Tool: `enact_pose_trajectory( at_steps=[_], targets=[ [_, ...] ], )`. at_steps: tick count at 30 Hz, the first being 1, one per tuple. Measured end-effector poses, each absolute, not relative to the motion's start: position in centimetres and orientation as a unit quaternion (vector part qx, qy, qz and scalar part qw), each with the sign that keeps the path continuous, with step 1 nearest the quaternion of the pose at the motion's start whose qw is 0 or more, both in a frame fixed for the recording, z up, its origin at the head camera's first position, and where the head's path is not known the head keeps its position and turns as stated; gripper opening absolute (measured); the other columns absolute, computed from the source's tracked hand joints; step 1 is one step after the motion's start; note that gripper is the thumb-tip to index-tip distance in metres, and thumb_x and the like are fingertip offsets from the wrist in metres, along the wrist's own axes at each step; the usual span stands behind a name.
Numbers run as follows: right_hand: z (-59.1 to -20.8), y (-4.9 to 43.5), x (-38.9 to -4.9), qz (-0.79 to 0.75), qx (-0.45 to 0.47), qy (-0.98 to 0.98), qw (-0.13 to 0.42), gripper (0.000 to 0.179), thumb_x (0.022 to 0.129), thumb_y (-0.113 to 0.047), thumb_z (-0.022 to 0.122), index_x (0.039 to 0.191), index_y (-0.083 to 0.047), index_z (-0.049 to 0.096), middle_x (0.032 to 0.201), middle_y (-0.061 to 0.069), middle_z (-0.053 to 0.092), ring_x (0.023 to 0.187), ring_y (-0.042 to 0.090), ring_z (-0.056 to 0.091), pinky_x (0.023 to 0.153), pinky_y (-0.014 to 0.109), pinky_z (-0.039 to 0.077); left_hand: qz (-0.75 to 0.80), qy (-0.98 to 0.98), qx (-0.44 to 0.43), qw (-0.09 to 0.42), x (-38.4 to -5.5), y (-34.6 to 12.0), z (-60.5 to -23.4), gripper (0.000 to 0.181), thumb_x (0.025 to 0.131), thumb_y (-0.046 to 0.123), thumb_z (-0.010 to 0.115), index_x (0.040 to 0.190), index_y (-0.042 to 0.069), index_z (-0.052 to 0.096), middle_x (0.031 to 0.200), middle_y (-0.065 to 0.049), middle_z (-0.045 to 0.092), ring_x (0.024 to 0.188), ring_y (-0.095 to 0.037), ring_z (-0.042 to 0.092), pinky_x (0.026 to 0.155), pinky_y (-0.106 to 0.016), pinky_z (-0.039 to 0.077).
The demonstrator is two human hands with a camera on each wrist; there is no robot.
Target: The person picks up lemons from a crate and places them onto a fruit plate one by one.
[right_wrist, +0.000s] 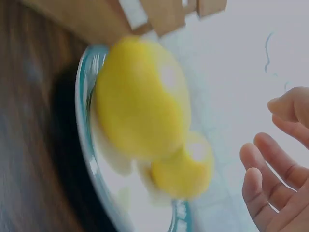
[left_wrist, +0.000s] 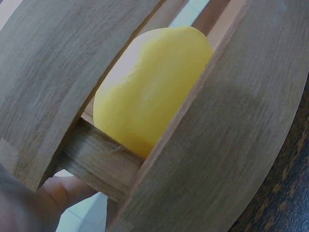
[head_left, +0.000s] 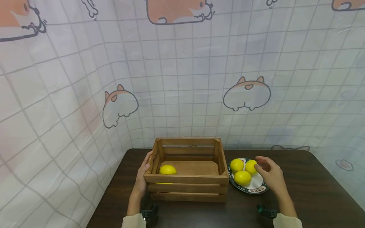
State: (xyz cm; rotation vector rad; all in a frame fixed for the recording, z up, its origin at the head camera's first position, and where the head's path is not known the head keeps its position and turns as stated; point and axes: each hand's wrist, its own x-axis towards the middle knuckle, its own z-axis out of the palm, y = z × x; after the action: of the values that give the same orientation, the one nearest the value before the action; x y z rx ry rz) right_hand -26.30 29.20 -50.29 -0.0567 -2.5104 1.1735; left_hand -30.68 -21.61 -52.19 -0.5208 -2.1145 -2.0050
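Observation:
My left hand (head_left: 141, 179) rests along the left side of a slatted wooden crate (head_left: 186, 188), with its fingertips up at the rim. Inside the crate's near left corner lies a yellow lemon (head_left: 168, 170); the left wrist view shows a lemon (left_wrist: 152, 89) through the gap between the front slats. To the right of the crate, a plate (head_left: 258, 186) with a patterned dark green rim holds three lemons (head_left: 242, 178). Over the plate's right edge hovers my right hand (head_left: 273, 175), fingers loosely bent and holding nothing, its thumb tip close to the back right lemon (head_left: 251, 167).
The crate and plate stand on a dark wooden table (head_left: 308, 180) with rounded far corners. Behind it hangs a white gridded curtain (head_left: 185, 95) with cartoon dogs, which also runs down the left side. A dark band (head_left: 267, 211) sits at the right wrist.

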Motion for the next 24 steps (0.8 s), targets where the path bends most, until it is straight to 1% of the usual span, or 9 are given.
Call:
enact_pose_trajectory(
  at_steps=[2,4,9,13,17,21,24],
  targets=[
    [-49.7,28.4,-26.5,0.427,0.004,-0.884,0.187,0.038,0.101,-0.026,0.064,0.135,-0.009,0.062,0.124,0.019,0.069,0.097,0.004,0.06,0.079,0.01,0.045,-0.677,-0.709,-0.176,0.094,-30.7,-21.7,-52.1,0.056,0.105,0.026,0.026,0.162,0.023,0.031,0.172,-0.007,0.018,0.157,-0.031,0.01,0.123,-0.066,0.002],
    [-49.1,27.5,-26.5,0.435,0.026,-0.88,0.189,0.036,0.101,-0.025,0.064,0.134,-0.01,0.063,0.121,0.016,0.069,0.094,-0.002,0.059,0.08,0.012,0.048,-0.675,-0.71,-0.176,0.096,-30.8,-21.8,-52.1,0.056,0.106,0.026,0.026,0.162,0.023,0.031,0.172,-0.007,0.018,0.157,-0.031,0.01,0.123,-0.065,0.002],
    [-47.8,25.1,-26.1,0.436,0.062,-0.876,0.199,0.03,0.1,-0.019,0.065,0.129,-0.012,0.066,0.112,0.011,0.071,0.093,0.001,0.062,0.08,0.017,0.053,-0.671,-0.714,-0.176,0.092,-30.8,-21.8,-52.0,0.056,0.106,0.026,0.026,0.162,0.024,0.03,0.172,-0.005,0.018,0.157,-0.031,0.01,0.123,-0.066,0.003],
    [-46.4,23.5,-25.7,0.432,0.09,-0.873,0.211,0.027,0.098,-0.017,0.067,0.126,-0.014,0.068,0.108,0.006,0.072,0.091,0.003,0.061,0.079,0.021,0.053,-0.671,-0.715,-0.174,0.09,-30.7,-21.8,-52.1,0.057,0.105,0.027,0.027,0.162,0.024,0.03,0.172,-0.005,0.018,0.157,-0.032,0.01,0.122,-0.068,0.002],
    [-44.7,22.4,-25.7,0.43,0.138,-0.866,0.214,0.027,0.098,-0.015,0.067,0.125,-0.015,0.068,0.105,0.003,0.073,0.089,0.004,0.061,0.077,0.022,0.053,-0.673,-0.714,-0.174,0.089,-30.7,-21.8,-52.1,0.057,0.105,0.028,0.027,0.162,0.024,0.03,0.172,-0.004,0.018,0.157,-0.031,0.01,0.122,-0.068,0.003],
    [-42.9,21.9,-25.8,0.428,0.179,-0.866,0.188,0.027,0.099,-0.016,0.067,0.125,-0.014,0.068,0.106,0.004,0.074,0.087,0.006,0.062,0.076,0.025,0.054,-0.675,-0.712,-0.173,0.088,-30.7,-21.7,-52.2,0.057,0.105,0.029,0.027,0.162,0.023,0.03,0.172,-0.005,0.018,0.157,-0.031,0.009,0.122,-0.068,0.002],
    [-41.7,21.6,-26.1,0.426,0.205,-0.869,0.148,0.028,0.099,-0.017,0.066,0.127,-0.014,0.066,0.111,0.004,0.073,0.09,0.007,0.064,0.079,0.026,0.055,-0.675,-0.712,-0.172,0.09,-30.6,-21.6,-52.2,0.057,0.105,0.029,0.027,0.162,0.023,0.031,0.172,-0.006,0.018,0.157,-0.031,0.009,0.122,-0.068,0.002]
  ],
)
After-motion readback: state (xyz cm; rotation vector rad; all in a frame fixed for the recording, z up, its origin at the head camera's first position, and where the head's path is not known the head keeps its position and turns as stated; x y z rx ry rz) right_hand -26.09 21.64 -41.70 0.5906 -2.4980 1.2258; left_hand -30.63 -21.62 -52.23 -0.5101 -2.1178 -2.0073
